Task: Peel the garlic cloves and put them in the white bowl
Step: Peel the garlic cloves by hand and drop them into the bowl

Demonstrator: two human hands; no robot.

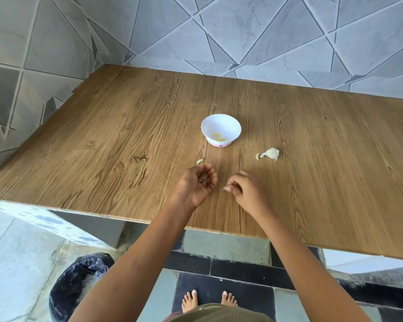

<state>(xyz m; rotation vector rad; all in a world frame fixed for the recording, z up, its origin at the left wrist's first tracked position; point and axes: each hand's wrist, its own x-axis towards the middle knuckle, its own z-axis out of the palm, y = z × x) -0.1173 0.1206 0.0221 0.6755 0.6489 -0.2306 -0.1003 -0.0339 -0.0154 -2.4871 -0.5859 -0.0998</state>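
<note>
A small white bowl [221,129] with a scalloped rim stands mid-table and holds a few yellowish peeled cloves. To its right lies a part of a garlic bulb [272,154] with a loose clove [257,156] beside it. Another small clove [199,161] lies just beyond my left hand. My left hand [197,183] is cupped palm-up over the table, its fingers curled round some dark bits of peel. My right hand [243,188] pinches a thin scrap of garlic skin between thumb and fingers, close to the left hand.
The wooden table [103,140] butts against tiled walls at the back and left. A bin lined with a black bag [79,282] stands on the floor at lower left. My bare feet show below the table's near edge.
</note>
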